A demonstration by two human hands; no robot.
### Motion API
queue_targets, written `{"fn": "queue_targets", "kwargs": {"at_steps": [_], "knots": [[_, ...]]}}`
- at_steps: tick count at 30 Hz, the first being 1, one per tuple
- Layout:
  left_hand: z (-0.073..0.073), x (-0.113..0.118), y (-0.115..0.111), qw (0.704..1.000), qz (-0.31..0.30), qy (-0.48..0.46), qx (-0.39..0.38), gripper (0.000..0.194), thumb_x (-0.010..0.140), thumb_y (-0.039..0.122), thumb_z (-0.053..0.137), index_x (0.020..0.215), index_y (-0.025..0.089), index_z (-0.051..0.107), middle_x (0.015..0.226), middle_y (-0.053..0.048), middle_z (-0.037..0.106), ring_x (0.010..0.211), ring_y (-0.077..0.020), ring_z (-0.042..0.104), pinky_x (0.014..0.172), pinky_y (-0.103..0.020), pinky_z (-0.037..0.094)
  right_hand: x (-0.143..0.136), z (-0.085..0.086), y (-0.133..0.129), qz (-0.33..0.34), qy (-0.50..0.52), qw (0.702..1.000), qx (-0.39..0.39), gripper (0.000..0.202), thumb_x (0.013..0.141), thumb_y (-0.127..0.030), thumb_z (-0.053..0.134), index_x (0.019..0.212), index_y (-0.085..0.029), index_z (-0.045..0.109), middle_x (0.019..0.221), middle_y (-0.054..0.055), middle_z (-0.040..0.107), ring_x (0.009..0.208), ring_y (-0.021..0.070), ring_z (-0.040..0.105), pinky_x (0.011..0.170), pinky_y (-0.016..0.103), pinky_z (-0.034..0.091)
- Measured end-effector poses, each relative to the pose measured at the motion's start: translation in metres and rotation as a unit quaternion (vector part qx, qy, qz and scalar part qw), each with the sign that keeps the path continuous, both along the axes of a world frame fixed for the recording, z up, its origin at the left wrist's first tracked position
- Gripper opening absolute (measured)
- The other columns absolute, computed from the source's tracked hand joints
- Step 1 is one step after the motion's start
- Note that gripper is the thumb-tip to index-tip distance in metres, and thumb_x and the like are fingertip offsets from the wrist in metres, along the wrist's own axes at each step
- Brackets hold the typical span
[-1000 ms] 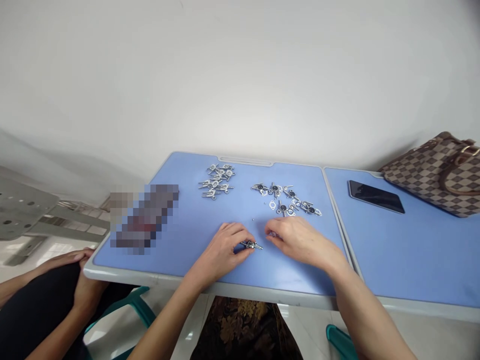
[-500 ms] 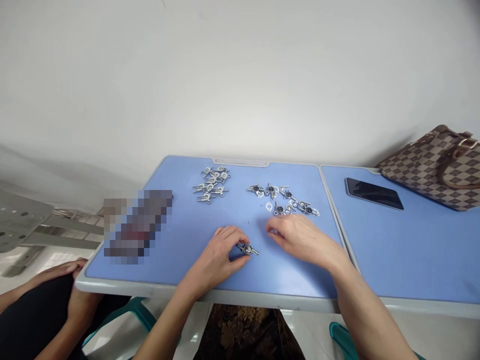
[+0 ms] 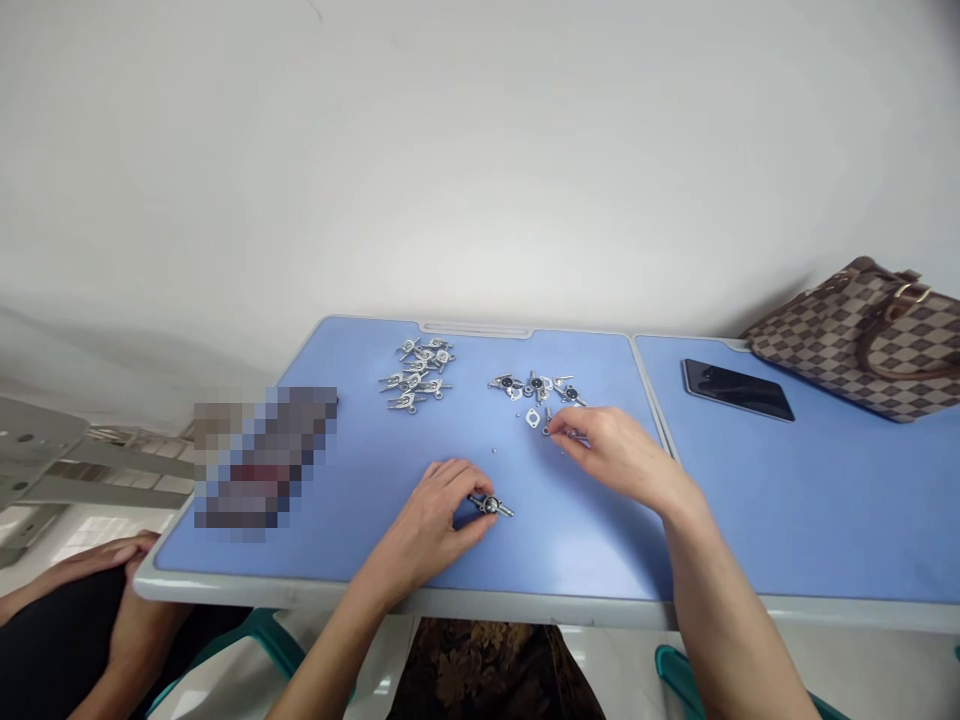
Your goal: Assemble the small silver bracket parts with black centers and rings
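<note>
Near the front of the blue table, my left hand (image 3: 442,515) grips a small metal part (image 3: 490,505) between thumb and fingers, with its stem pointing right. My right hand (image 3: 611,450) is at the loose parts on the right, its fingertips pinched beside a small ring-ended piece; what they hold, if anything, is hidden. A flat metal plate (image 3: 532,418) with a hole lies left of those fingertips. Behind it are several metal parts with black round centres (image 3: 536,385). A tiny metal piece (image 3: 493,451) rests between my hands.
Several silver parts (image 3: 415,380) form a pile at the back left. A pixelated object (image 3: 266,460) lies on the left side. At right are a phone (image 3: 739,390) and a checkered bag (image 3: 862,340). Another person's hands (image 3: 124,560) rest at the lower left.
My right hand has moved up and slightly right, nearer the loose parts. My left hand still holds the metal part. The whole view has shifted slightly.
</note>
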State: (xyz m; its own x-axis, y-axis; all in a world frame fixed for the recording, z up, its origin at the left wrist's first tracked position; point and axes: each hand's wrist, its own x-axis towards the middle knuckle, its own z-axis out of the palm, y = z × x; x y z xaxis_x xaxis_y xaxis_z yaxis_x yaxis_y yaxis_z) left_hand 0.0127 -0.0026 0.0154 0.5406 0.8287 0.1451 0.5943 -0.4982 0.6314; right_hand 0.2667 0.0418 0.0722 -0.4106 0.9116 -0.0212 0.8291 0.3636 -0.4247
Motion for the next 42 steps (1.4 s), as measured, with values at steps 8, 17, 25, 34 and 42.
{"fn": "queue_targets", "kwargs": {"at_steps": [8,17,25,34,42], "knots": [[0.0,0.001,0.0,1.0,0.0,0.007,0.006,0.01,0.087,0.014,0.056,0.092,0.022,0.056,0.094,0.0,0.061,0.089,-0.0176,0.057,0.084,-0.034,0.04,0.002,-0.007,0.009,-0.025,0.01,1.0,-0.005,0.016,0.092,-0.019,0.051,0.094,-0.022,0.067,0.079,0.001,0.071,0.069,0.0154,0.061,0.063,0.025,0.036],[0.002,0.001,0.0,1.0,0.01,0.011,-0.003,0.01,0.087,0.016,0.055,0.093,0.023,0.057,0.096,-0.001,0.062,0.092,-0.0184,0.057,0.088,-0.036,0.042,0.007,-0.007,0.016,-0.079,0.007,0.997,0.007,0.016,0.092,-0.019,0.051,0.091,-0.021,0.067,0.075,0.001,0.07,0.065,0.0146,0.058,0.061,0.024,0.034],[0.002,-0.006,0.002,0.993,0.086,-0.074,0.023,0.014,0.086,0.018,0.051,0.096,0.022,0.06,0.099,-0.003,0.062,0.095,-0.0186,0.058,0.085,-0.033,0.047,0.009,-0.02,0.026,-0.105,-0.003,0.993,0.054,0.019,0.093,-0.017,0.048,0.096,-0.02,0.067,0.093,0.003,0.071,0.08,0.0162,0.062,0.066,0.025,0.037],[0.001,-0.008,0.009,0.963,0.193,-0.175,0.063,0.012,0.088,0.021,0.051,0.084,0.021,0.062,0.08,-0.001,0.06,0.077,-0.015,0.057,0.073,-0.028,0.048,-0.029,-0.037,0.024,-0.091,-0.127,0.985,0.07,0.03,0.093,-0.04,0.057,0.111,-0.018,0.063,0.113,0.012,0.061,0.092,0.0229,0.064,0.07,0.029,0.043],[0.001,-0.006,0.009,0.961,0.198,-0.181,0.063,0.012,0.087,0.022,0.051,0.082,0.02,0.061,0.079,0.0,0.059,0.075,-0.0148,0.057,0.073,-0.028,0.048,-0.041,-0.032,0.022,-0.097,-0.121,0.987,0.036,0.018,0.092,-0.029,0.057,0.104,-0.019,0.066,0.111,0.01,0.064,0.097,0.0232,0.065,0.074,0.03,0.043]]}}
